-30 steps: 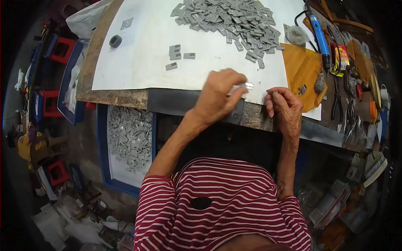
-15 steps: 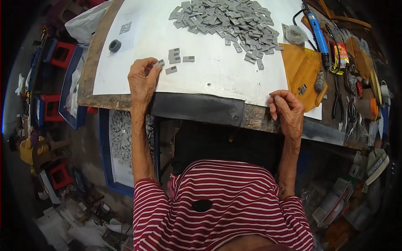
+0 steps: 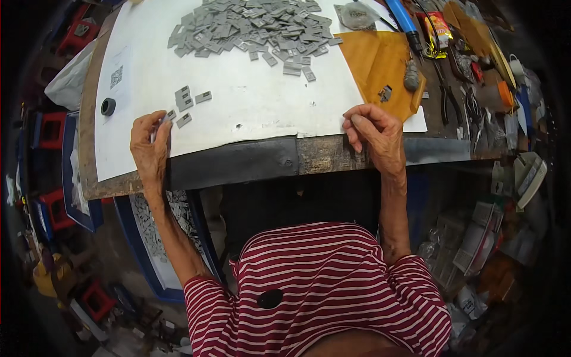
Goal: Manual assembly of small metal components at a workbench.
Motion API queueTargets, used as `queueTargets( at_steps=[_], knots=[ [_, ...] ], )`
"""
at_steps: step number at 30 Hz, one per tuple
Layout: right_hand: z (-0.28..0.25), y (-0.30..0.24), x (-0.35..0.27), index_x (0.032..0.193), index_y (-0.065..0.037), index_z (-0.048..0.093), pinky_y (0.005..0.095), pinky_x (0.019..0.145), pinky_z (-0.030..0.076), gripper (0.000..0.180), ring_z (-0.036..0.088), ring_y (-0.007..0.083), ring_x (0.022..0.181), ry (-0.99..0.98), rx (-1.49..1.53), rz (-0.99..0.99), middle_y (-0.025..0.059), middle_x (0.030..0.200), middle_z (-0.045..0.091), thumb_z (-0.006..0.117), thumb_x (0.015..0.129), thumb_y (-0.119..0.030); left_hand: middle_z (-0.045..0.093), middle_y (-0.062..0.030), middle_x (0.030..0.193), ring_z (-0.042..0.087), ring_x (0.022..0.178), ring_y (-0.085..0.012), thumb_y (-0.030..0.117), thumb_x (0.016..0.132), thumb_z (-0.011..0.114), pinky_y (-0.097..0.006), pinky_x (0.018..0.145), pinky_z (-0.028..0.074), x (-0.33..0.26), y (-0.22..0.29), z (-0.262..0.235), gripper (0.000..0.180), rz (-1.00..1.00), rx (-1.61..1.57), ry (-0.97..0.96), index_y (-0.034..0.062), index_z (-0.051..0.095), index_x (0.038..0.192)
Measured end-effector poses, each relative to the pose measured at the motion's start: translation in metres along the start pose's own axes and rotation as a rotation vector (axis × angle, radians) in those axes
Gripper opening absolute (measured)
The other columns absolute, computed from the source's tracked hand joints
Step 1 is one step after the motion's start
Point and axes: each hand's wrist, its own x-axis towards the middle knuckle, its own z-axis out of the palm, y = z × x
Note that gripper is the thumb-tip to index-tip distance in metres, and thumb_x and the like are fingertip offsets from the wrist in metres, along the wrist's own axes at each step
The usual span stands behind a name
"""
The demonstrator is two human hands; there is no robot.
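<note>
My left hand [image 3: 150,149] pinches a small grey rectangular piece [image 3: 171,115] between thumb and forefinger, just above the white sheet [image 3: 262,104]. Right beside it lie several matching grey pieces [image 3: 183,98], some touching in a short stack or row and others apart. My right hand [image 3: 380,135] is over the near edge of the sheet, to the right, fingers curled with thumb and forefinger close together. Whether anything is in that pinch is too small to tell. Toward the far side spreads a large heap of the same grey pieces [image 3: 256,27].
A dark ring [image 3: 107,107] lies at the sheet's left. To the right are a brown board [image 3: 380,65], a blue electric screwdriver [image 3: 403,18], a plastic bag [image 3: 358,16] and pliers [image 3: 449,95]. Below the table edge stands a blue tray [image 3: 156,271] of grey pieces.
The view has turned, so the table and both hands appear shifted left. Against the sheet, both hands stay about where they were; the left still pinches its grey piece.
</note>
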Motion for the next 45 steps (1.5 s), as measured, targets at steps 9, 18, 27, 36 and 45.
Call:
queueTargets(
  at_steps=[9, 18, 27, 36, 45],
  knots=[
    [-0.007, 0.000, 0.003, 0.091, 0.007, 0.058, 0.0182, 0.046, 0.041, 0.014, 0.052, 0.0078, 0.056, -0.010, -0.021, -0.042, 0.0082, 0.075, 0.059, 0.051, 0.087, -0.004, 0.053, -0.0081, 0.090, 0.051, 0.079, -0.0164, 0.006, 0.080, 0.057, -0.027, 0.070, 0.044, -0.002, -0.001, -0.003, 0.021, 0.002, 0.028, -0.061, -0.0008, 0.060, 0.100],
    [-0.013, 0.008, 0.001, 0.092, 0.006, 0.058, 0.0180, 0.047, 0.041, 0.013, 0.052, 0.0071, 0.056, 0.080, -0.124, -0.094, 0.0067, 0.074, 0.059, 0.051, 0.087, -0.004, 0.059, -0.0125, 0.091, 0.057, 0.083, -0.0219, -0.003, 0.077, 0.055, -0.032, 0.069, 0.048, 0.012, 0.068, 0.045, 0.021, 0.255, 0.000, -0.061, 0.0006, 0.059, 0.097],
    [-0.012, 0.007, -0.002, 0.090, 0.005, 0.058, 0.0172, 0.045, 0.040, 0.011, 0.050, 0.0059, 0.052, 0.129, -0.129, -0.082, 0.0044, 0.068, 0.057, 0.053, 0.086, -0.004, 0.055, -0.0146, 0.088, 0.051, 0.085, -0.0312, -0.004, 0.069, 0.058, -0.038, 0.076, 0.043, 0.034, 0.109, 0.134, 0.021, 0.601, -0.053, -0.261, 0.0022, 0.060, 0.089],
    [-0.031, 0.000, -0.004, 0.088, 0.005, 0.058, 0.0170, 0.044, 0.039, 0.011, 0.050, 0.0049, 0.052, 0.207, -0.170, -0.132, 0.0032, 0.066, 0.057, 0.054, 0.085, -0.004, 0.055, -0.0126, 0.084, 0.051, 0.082, -0.0303, -0.002, 0.070, 0.062, -0.037, 0.073, 0.042, 0.034, 0.105, 0.146, 0.013, 0.648, -0.007, -0.216, 0.0014, 0.060, 0.082],
    [-0.065, 0.011, 0.017, 0.084, 0.003, 0.060, 0.0208, 0.049, 0.039, 0.008, 0.050, 0.0070, 0.055, 0.428, -0.479, -0.250, 0.0008, 0.065, 0.055, 0.057, 0.081, -0.004, 0.056, -0.0116, 0.086, 0.052, 0.083, -0.0293, -0.003, 0.071, 0.061, -0.037, 0.073, 0.042, 0.028, 0.103, 0.137, 0.013, 0.582, 0.006, -0.301, 0.0010, 0.058, 0.083]
  ],
)
